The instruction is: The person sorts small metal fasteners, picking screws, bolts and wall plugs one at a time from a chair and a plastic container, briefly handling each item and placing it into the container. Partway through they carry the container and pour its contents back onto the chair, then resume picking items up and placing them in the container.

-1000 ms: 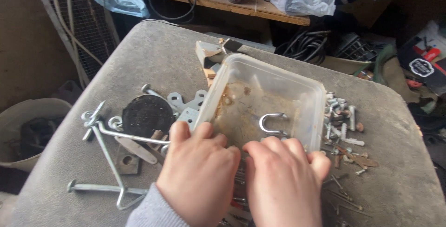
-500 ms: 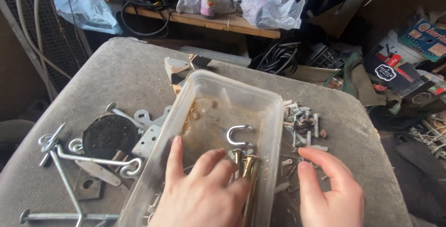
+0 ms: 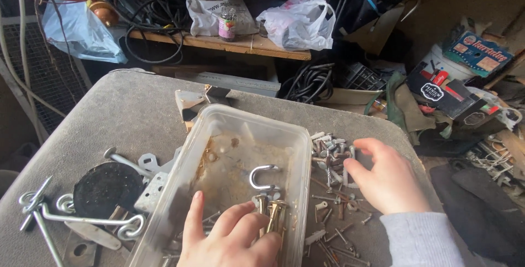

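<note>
Resting in the clear tub, our left hand spreads its fingers over brass bolts lying lengthwise away from us; our right hand curls loosely over the screw pile on the table.

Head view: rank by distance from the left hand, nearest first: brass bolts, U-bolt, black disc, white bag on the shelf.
1. Brass bolts: in the tub, touching the left hand at its fingers.
2. U-bolt: in the tub, just beyond the bolts.
3. Black disc: on the table, left of the tub.
4. White bag: on the shelf, far behind the table.
</note>
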